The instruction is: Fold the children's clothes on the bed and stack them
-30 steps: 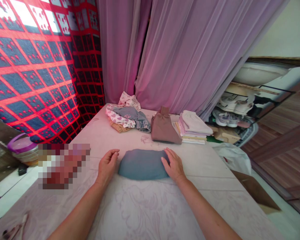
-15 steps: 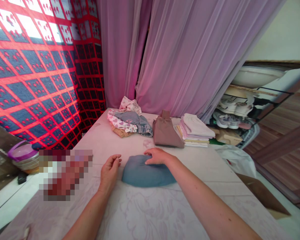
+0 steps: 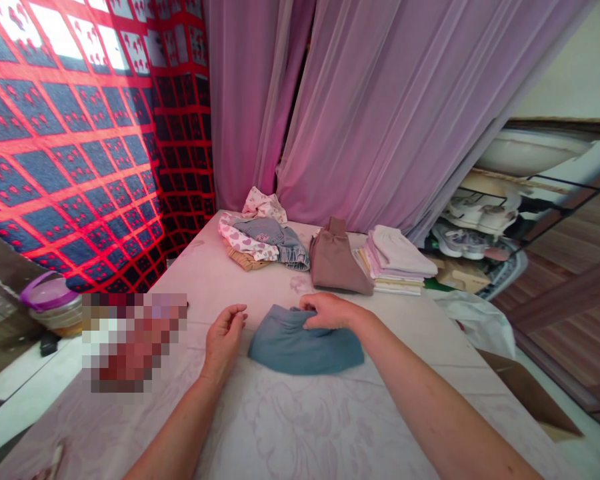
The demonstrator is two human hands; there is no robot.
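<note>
A small blue garment (image 3: 305,350), apparently shorts or a skirt, lies on the light patterned table cover (image 3: 290,427). Its upper edge looks gathered, like a waistband. My right hand (image 3: 333,311) pinches that edge from the right, with thumb and fingers curled on the cloth. To the left of the garment, a little apart from it, hovers my left hand (image 3: 225,333); its fingers are loosely bent and it holds nothing.
Beyond my hands lie folded brown pants (image 3: 337,263), a stack of folded light clothes (image 3: 397,257) and a loose pile of clothes with denim (image 3: 275,237). A blurred reddish patch (image 3: 135,347) is at the left edge. Purple curtains (image 3: 380,120) hang behind; a shoe rack (image 3: 480,213) stands right.
The blue garment's upper edge has become bunched under my right hand, and its left side slants more. My left hand stays beside it. The view has shifted slightly.
</note>
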